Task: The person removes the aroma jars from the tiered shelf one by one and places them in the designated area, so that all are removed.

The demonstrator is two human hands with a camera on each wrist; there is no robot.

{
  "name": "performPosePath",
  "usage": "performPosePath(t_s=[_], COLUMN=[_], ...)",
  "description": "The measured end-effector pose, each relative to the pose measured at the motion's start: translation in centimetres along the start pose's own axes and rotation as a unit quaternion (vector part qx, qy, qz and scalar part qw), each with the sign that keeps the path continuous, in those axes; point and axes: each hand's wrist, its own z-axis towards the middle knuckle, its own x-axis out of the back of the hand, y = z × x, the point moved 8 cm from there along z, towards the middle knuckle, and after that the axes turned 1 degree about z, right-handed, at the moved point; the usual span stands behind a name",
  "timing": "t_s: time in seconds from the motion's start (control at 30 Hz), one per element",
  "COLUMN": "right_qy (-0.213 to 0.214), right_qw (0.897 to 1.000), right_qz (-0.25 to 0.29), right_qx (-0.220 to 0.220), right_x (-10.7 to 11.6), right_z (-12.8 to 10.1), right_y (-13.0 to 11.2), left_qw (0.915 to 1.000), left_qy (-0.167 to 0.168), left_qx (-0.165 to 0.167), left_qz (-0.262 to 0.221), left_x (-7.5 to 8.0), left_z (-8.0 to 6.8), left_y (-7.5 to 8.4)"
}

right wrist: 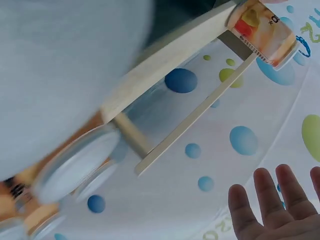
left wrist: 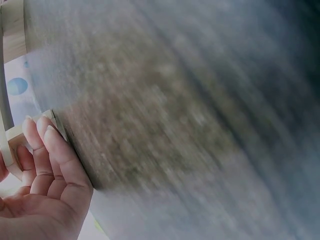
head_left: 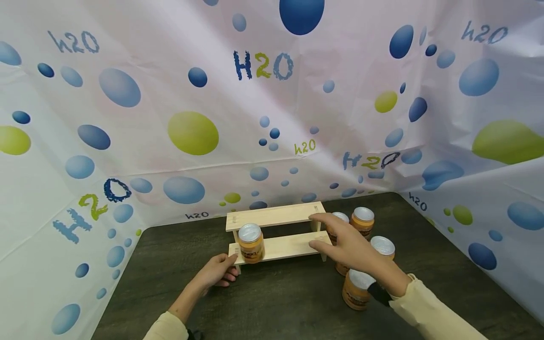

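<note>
1. A two-step wooden rack (head_left: pixel 276 231) stands on a dark table (head_left: pixel 272 302), close to the back wall of a bubble-printed sheet (head_left: pixel 191 132).
2. One orange can (head_left: pixel 250 243) with a silver lid stands upright at the left end of the rack's lower step.
3. The left hand (head_left: pixel 218 271) rests at the rack's lower left corner, just below that can. In the left wrist view its fingers (left wrist: pixel 47 150) lie nearly straight against the wooden edge; they curl round nothing.
4. The right hand (head_left: pixel 346 241) hovers at the right end of the rack with fingers spread and straight, pointing toward the two steps, and holds nothing. The right wrist view shows the same flat, spread fingers (right wrist: pixel 265 200).
5. A cluster of matching cans (head_left: pixel 365 255) stands on the table just right of the rack, partly hidden behind the right hand; the nearest can (head_left: pixel 356 289) stands beside the wrist.
</note>
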Motion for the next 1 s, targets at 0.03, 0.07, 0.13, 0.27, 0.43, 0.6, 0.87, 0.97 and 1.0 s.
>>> performPosePath(t_s=[0.03,0.07,0.13,0.27,0.43,0.6,0.87,0.97,1.0], right_qy=[-0.005,-0.01,-0.02,-0.034,-0.043,-0.057,-0.086,-0.091,-0.092], right_qw=[1.0,1.0,0.999,0.999,0.999,0.997,0.993,0.991,0.991], right_qz=[0.006,0.01,0.016,0.022,0.027,0.045,0.086,0.093,0.093], right_qx=[-0.004,-0.01,-0.026,-0.029,-0.012,-0.004,0.007,0.015,0.019], right_x=[-0.3,-0.6,-1.3,-2.7,-4.2,-6.2,-9.5,-10.4,-10.6], right_z=[0.5,1.0,1.8,3.2,4.8,5.9,6.8,7.0,7.1], right_y=[-0.1,-0.1,-0.1,-0.4,-1.2,-1.9,-2.5,-2.7,-2.8], left_qw=[1.0,1.0,1.0,1.0,1.0,1.0,1.0,1.0,1.0], left_qy=[0.0,-0.001,-0.002,-0.003,0.0,0.003,0.002,-0.001,-0.002], left_qx=[0.001,0.001,0.001,0.001,0.003,-0.003,0.004,0.005,0.006], left_qz=[-0.001,-0.001,-0.001,0.001,0.002,0.005,0.0,0.0,-0.001], left_x=[0.0,-0.1,-0.1,-0.2,-0.1,0.0,0.2,0.1,0.1], left_z=[0.0,0.0,0.0,0.1,0.2,0.3,0.2,0.1,0.2], left_y=[0.0,-0.1,-0.2,-0.3,-0.4,-0.6,-0.4,-0.1,0.0])
